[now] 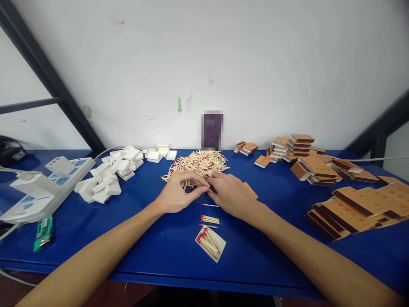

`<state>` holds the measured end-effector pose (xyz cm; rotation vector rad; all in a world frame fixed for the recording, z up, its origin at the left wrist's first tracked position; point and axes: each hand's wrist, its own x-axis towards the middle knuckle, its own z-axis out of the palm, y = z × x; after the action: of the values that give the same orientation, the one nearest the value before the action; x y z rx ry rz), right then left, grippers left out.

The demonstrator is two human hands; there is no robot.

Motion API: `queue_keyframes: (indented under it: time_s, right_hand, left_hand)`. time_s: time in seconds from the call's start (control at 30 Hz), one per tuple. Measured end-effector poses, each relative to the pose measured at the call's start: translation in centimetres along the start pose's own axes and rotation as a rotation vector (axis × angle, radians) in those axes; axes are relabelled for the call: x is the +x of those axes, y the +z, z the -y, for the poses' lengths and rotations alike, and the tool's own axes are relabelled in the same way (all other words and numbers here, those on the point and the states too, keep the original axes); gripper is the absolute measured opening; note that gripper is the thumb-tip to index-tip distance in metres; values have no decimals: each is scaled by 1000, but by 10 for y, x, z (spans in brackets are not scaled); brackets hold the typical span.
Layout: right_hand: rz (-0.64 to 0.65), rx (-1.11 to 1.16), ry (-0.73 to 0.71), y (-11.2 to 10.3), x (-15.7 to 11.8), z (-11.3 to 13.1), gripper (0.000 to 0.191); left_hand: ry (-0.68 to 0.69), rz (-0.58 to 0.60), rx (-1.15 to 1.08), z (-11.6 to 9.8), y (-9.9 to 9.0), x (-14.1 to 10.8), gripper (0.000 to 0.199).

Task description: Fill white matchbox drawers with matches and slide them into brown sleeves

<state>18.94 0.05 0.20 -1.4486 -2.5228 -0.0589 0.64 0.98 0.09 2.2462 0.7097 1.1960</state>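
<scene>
My left hand (179, 194) and my right hand (233, 196) meet at the near edge of a big heap of loose red-headed matches (201, 162). Both are closed in a pinch, with a match (208, 189) mostly hidden between the fingertips. Just below them a single match (210, 205) lies on the table. Nearer to me is a small row of matches (210, 219), with one more lying apart beneath it. A white matchbox tray (220, 254), tilted to the view, holds several matches. An orange matchbox sleeve (250, 190) is partly hidden behind my right hand.
White empty trays (107, 183) are piled at the left, beside a power strip (47, 192) and a green packet (43, 232). Orange matchbox sleeves (319, 166) stand in stacks on the right, with more (367, 204) nearer. The blue table (153, 260) ends at a white wall.
</scene>
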Motion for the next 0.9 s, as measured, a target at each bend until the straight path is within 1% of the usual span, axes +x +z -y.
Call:
queue_keyframes:
  time_s: [0.07, 0.17, 0.2, 0.27, 0.4, 0.47, 0.6, 0.67, 0.8, 0.9]
  right_hand:
    - [17, 4, 6, 0, 0, 0, 17]
    - [19, 17, 10, 2, 0, -1, 17]
    - [10, 17, 10, 3, 1, -1, 17]
    - [-6, 14, 3, 5, 2, -3, 19]
    - [-38, 14, -43, 7, 2, -5, 20]
    - [-42, 16, -65, 7, 1, -6, 20]
    - [-40, 5, -86, 10, 1, -8, 19]
    - [-44, 3, -87, 11, 2, -7, 20]
    - [-28, 1, -100, 8, 2, -10, 22]
    - [-39, 34, -110, 4, -4, -16, 20]
  left_hand:
    - [81, -9, 19, -5, 1, -2, 7]
    - [239, -11, 100, -9, 1, -4, 6]
    - [264, -4, 129, -9, 1, -5, 7]
    - [248, 6, 164, -8, 0, -5, 8]
    - [142, 33, 158, -5, -2, -8, 7]
    - [120, 78, 159, -4, -1, -10, 7]
    - [111, 286, 205, 0, -3, -14, 11]
    - [98, 362, 229, 2, -4, -14, 13]
    - [78, 385, 255, 2, -8, -13, 15]
    - [93, 392, 263, 4, -8, -14, 18]
